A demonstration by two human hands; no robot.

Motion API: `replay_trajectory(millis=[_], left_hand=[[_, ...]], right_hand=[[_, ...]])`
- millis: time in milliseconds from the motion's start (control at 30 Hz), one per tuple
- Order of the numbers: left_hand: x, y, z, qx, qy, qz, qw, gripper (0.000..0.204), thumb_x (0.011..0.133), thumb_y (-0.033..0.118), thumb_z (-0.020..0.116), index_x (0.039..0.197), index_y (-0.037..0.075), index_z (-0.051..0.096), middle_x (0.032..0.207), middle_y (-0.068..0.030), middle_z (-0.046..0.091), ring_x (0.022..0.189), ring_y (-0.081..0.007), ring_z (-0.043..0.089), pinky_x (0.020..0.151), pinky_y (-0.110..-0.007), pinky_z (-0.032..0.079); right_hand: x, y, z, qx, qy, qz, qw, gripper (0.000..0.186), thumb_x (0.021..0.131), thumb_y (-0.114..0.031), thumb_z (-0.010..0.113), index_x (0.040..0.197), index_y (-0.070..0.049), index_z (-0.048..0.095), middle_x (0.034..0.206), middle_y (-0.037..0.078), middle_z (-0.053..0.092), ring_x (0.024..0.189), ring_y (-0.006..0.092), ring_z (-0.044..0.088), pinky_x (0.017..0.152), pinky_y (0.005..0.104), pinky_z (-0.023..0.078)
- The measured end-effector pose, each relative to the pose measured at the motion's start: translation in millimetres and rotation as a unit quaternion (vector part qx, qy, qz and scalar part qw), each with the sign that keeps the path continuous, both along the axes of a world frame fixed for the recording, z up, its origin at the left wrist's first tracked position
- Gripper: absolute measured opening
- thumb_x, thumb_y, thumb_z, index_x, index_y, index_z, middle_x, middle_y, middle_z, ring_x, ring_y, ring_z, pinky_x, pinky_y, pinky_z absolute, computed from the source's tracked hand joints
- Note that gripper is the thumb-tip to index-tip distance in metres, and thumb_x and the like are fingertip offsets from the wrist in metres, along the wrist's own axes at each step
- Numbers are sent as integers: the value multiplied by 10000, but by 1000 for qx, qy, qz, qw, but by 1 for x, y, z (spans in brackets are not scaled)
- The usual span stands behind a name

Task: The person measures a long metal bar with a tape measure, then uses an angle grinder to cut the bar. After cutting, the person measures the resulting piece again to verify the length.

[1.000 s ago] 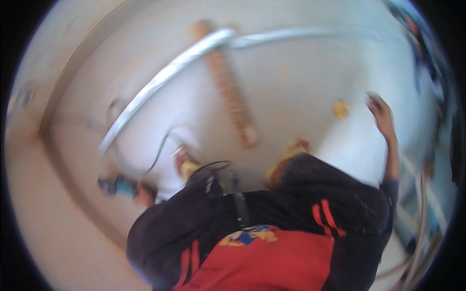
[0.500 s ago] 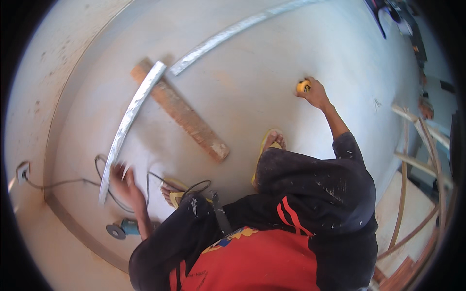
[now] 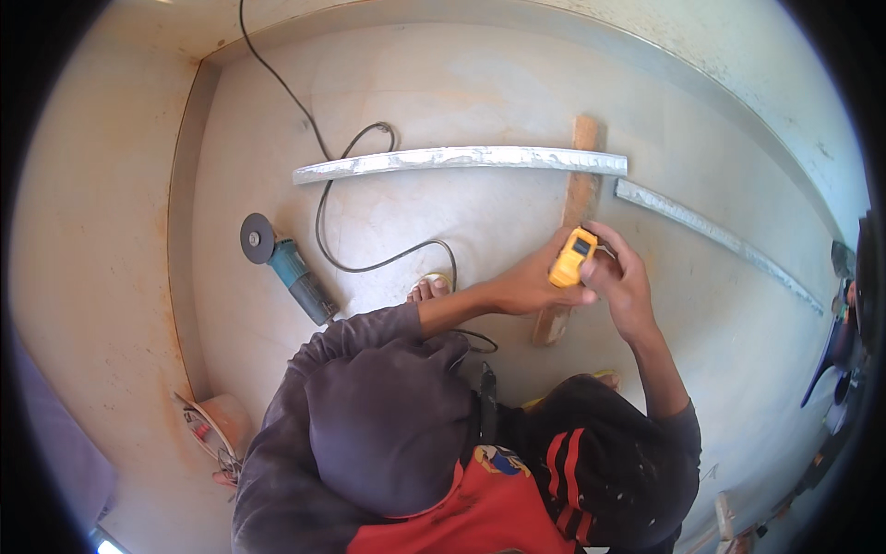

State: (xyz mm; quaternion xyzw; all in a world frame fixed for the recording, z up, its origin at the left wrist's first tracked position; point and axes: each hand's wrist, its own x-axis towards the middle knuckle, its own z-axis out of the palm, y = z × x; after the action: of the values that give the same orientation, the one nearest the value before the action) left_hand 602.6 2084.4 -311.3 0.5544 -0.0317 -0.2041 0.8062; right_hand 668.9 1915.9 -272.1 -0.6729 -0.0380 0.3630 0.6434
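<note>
Both hands meet around a yellow tape measure point(image 3: 572, 258) in front of me, above a worn wooden plank point(image 3: 581, 198). My left hand point(image 3: 531, 284) is closed on the tape measure's left and lower side, its fingers partly hidden behind the case. From the right, my right hand point(image 3: 628, 288) curls round the tape measure, thumb near the case and slightly blurred. Beyond the hands a silvery metal bar point(image 3: 461, 161) lies with its right end across the plank. A second silvery bar point(image 3: 715, 238) runs off to the right from near that end.
An angle grinder point(image 3: 293, 277) with a dark disc lies at the left, its black cord point(image 3: 323, 217) looping over the floor and beneath the first bar. A bucket point(image 3: 221, 425) stands by the left wall. Assorted items point(image 3: 835, 369) line the far right edge.
My view has turned left. My right hand has brought the tape measure in from the far right; my left hand has left the area by the bar's near end and joined it.
</note>
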Motion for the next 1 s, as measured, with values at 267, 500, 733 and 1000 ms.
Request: replay_trajectory(millis=[267, 500, 733, 1000], left_hand=[[-28, 66, -5, 222, -15, -42, 974, 642, 856, 408, 678, 1321, 31, 444, 1127, -169, 596, 1065, -263, 573, 896, -362, 442], [-35, 138, -16, 405, -4, -103, 909, 518, 782, 199, 643, 1271, 97, 508, 1134, -166, 610, 1034, -341, 593, 904, -405, 462], [-31, 244, 5, 529, 54, -118, 838, 386, 833, 193, 577, 1207, 98, 566, 1080, -181, 622, 988, -341, 601, 908, -388, 455], [-28, 233, -23, 717, 91, 26, 691, 283, 919, 313, 495, 1056, 112, 639, 1013, -174, 663, 905, -372, 635, 788, -480, 485]], right_hand=[[-9, 47, -25, -81, 38, 82, 993, 219, 814, -44, 693, 1008, 32, 624, 900, 47, 628, 791, 111, 603, 717, 253, 476], [21, 25, -30, -105, 10, 38, 994, 210, 798, -31, 701, 987, 30, 632, 852, 34, 611, 714, 88, 553, 646, 230, 438], [85, -11, -43, -84, -10, -173, 981, 231, 819, -51, 698, 1025, 32, 635, 857, 43, 621, 769, 104, 563, 684, 251, 465], [83, -2, -95, 31, 46, -291, 955, 353, 893, -133, 644, 1183, 40, 538, 991, 78, 593, 898, 162, 584, 849, 311, 510]])
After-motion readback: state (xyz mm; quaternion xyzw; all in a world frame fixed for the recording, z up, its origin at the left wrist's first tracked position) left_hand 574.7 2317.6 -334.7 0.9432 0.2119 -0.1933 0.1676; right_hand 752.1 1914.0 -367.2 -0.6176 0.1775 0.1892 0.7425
